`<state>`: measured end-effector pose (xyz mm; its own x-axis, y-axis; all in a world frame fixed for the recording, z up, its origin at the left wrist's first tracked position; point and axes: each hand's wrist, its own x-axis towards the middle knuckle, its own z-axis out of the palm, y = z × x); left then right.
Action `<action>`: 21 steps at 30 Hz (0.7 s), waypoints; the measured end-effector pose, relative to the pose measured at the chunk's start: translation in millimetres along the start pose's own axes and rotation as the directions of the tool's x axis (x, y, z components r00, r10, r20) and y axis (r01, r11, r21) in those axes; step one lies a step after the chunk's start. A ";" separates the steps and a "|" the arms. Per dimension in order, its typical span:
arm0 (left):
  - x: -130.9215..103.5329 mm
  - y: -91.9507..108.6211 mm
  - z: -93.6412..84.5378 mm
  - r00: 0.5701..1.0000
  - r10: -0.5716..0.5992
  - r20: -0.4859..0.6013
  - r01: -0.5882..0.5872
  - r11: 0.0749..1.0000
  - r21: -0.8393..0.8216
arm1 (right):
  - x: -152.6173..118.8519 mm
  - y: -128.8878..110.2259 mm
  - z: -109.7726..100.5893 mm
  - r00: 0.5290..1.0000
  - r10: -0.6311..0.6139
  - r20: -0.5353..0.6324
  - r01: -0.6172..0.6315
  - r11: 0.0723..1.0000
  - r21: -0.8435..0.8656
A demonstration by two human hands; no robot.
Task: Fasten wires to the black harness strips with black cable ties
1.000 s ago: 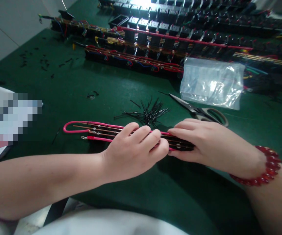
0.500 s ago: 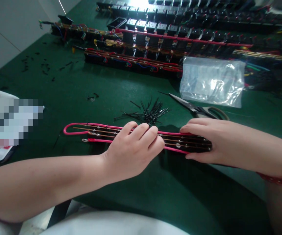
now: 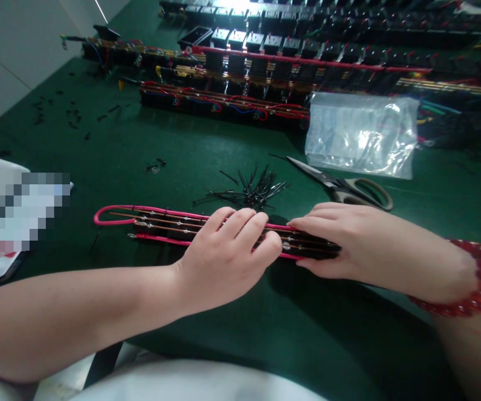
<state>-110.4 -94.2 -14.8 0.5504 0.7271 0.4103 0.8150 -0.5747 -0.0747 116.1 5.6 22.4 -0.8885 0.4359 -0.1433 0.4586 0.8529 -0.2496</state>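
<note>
A long black strip (image 3: 173,223) with bare copper-coloured wires lies lengthwise in front of me. A pink cable (image 3: 117,224) runs along it and loops past its left end; another pink length with a metal lug follows the near edge. My left hand (image 3: 234,250) is wrapped over the middle of the strip, its fingertips hidden behind it. Near the right end, my right hand (image 3: 336,239) grips the strip from both long sides, thumb on the near edge. Just beyond my left hand is a pile of black cable ties (image 3: 259,189).
Scissors (image 3: 336,181) lie beyond my right hand, with a clear plastic bag (image 3: 361,133) behind them. Wired strips (image 3: 223,103) fill the back of the green table (image 3: 148,312). A partly blurred white object (image 3: 1,167) is at the left, and black scraps are scattered about.
The strip with its pink cable has slid left, and my right hand has moved left with it. My left hand has stayed nearly in place. The red bracelet shows more fully.
</note>
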 end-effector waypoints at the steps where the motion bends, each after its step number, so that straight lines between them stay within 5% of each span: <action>1: 0.3 -0.2 -0.2 1.000 0.000 0.007 0.000 1.000 -0.003 | 0.5 -0.9 0.3 1.000 0.000 -0.002 0.000 1.000 0.003; 7: -0.4 -1.2 0.1 0.999 0.003 0.042 -0.002 1.000 -0.014 | 5.0 -6.6 4.8 0.998 0.056 -0.002 -0.056 0.998 0.009; 21: 0.2 -5.2 2.9 1.000 -0.011 -0.011 0.010 0.999 -0.047 | 18.8 -12.8 20.9 0.976 0.009 -0.216 0.015 0.994 0.108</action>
<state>-114.0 -90.0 -17.0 0.5395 0.7291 0.4212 0.8112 -0.5841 -0.0279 93.9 -3.2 2.9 -0.8664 0.4951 0.0649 0.4440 0.8233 -0.3536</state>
